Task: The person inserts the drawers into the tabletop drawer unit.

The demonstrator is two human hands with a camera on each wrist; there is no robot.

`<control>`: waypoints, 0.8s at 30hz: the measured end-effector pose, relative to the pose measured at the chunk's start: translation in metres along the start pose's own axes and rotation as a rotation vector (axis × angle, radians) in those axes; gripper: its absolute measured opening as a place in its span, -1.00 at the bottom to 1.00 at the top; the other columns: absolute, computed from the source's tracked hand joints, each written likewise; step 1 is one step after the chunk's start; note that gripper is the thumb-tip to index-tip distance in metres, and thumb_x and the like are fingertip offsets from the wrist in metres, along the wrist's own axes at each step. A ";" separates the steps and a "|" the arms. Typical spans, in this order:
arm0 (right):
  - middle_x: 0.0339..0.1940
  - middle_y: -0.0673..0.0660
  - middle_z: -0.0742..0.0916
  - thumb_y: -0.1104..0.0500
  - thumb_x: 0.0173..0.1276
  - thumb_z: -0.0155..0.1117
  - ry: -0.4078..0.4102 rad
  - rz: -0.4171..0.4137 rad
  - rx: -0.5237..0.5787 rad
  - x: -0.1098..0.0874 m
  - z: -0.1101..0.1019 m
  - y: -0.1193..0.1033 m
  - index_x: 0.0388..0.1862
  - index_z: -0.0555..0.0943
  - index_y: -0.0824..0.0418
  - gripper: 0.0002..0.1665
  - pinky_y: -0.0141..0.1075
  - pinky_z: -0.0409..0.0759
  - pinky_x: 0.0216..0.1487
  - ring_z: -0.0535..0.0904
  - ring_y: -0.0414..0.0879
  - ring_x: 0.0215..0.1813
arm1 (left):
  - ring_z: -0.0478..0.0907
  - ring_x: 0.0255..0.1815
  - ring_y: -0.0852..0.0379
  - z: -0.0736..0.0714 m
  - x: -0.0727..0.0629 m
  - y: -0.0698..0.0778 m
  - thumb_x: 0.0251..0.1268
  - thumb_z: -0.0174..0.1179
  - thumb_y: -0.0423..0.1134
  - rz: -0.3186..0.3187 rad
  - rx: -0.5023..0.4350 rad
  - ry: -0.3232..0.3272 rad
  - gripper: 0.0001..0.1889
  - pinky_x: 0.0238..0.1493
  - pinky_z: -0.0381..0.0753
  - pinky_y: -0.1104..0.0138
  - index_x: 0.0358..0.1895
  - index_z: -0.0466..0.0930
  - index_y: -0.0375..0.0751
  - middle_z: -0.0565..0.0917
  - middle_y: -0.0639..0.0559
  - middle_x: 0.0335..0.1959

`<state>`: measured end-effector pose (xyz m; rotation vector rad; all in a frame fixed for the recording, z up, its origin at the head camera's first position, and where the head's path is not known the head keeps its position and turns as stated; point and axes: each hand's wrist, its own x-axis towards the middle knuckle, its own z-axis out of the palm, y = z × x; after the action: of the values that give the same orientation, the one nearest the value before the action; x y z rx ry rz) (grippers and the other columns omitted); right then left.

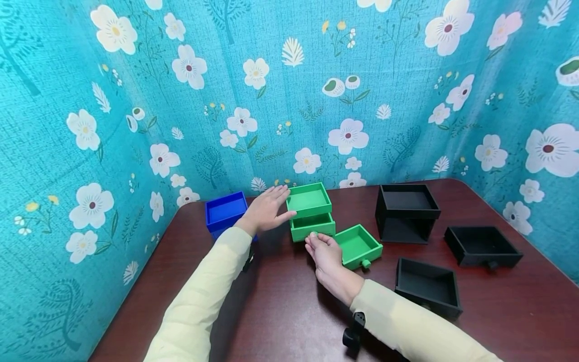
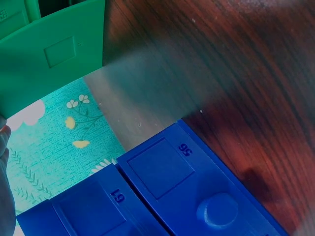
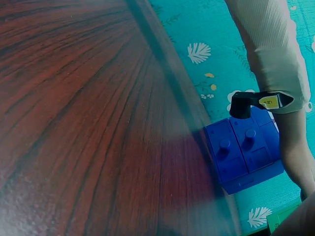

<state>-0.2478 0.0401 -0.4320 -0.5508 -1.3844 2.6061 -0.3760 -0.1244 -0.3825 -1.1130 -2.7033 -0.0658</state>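
A small green cabinet (image 1: 312, 199) stands near the back of the table, its lower drawer (image 1: 300, 234) partly pulled out at the front. My right hand (image 1: 326, 255) pinches that drawer at its front, with thumb and fingers over the knob. My left hand (image 1: 267, 207) lies with straight fingers along the cabinet's upper left side. In the left wrist view the cabinet's green side wall (image 2: 74, 54) shows, with a few fingertips at the frame's left edge. A loose green drawer (image 1: 359, 246) with a round knob sits just right of my right hand.
Behind my left forearm stands a blue two-drawer cabinet (image 1: 226, 207), its drawers shut in the right wrist view. To the right is a black cabinet (image 1: 407, 203) with an open front. Two black drawers (image 1: 427, 284) lie near it. A flowered curtain hangs behind the table.
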 end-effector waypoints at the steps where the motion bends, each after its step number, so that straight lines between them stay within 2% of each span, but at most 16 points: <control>1: -0.21 0.19 0.69 0.36 0.42 0.17 0.006 -0.004 -0.002 0.001 0.001 0.000 0.00 0.38 0.44 -0.74 -0.26 0.61 0.04 0.67 -0.12 -0.19 | 0.04 0.52 -0.03 0.000 0.000 0.000 0.42 -0.08 0.24 -0.001 -0.001 0.000 -0.20 0.50 -0.13 0.19 0.47 0.17 -0.34 0.18 -0.21 0.48; 7: -0.20 0.21 0.67 0.36 0.41 0.19 0.021 -0.017 0.012 0.003 0.004 0.002 0.04 0.39 0.47 -0.70 -0.34 0.62 -0.04 0.65 -0.15 -0.22 | 0.03 0.52 -0.02 0.001 0.000 0.001 0.42 -0.08 0.25 -0.002 -0.010 0.004 -0.19 0.50 -0.13 0.20 0.48 0.16 -0.33 0.18 -0.20 0.49; 14: -0.21 0.20 0.68 0.36 0.41 0.19 0.028 -0.017 0.007 0.006 0.005 0.002 0.03 0.41 0.47 -0.71 -0.30 0.62 0.01 0.66 -0.14 -0.21 | 0.04 0.52 -0.04 -0.001 0.001 0.001 0.41 -0.07 0.25 -0.003 -0.011 0.012 -0.19 0.50 -0.13 0.19 0.47 0.17 -0.33 0.19 -0.22 0.48; 24: -0.22 0.26 0.69 0.37 0.38 0.22 0.068 -0.048 0.011 0.008 0.007 0.006 -0.02 0.44 0.47 -0.74 -0.37 0.65 -0.15 0.69 -0.13 -0.25 | 0.03 0.52 -0.05 -0.001 -0.001 0.001 0.42 -0.07 0.25 -0.018 -0.009 -0.007 -0.19 0.50 -0.13 0.19 0.47 0.16 -0.33 0.16 -0.20 0.49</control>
<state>-0.2572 0.0331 -0.4354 -0.5918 -1.3452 2.5309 -0.3747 -0.1245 -0.3820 -1.0942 -2.7219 -0.0773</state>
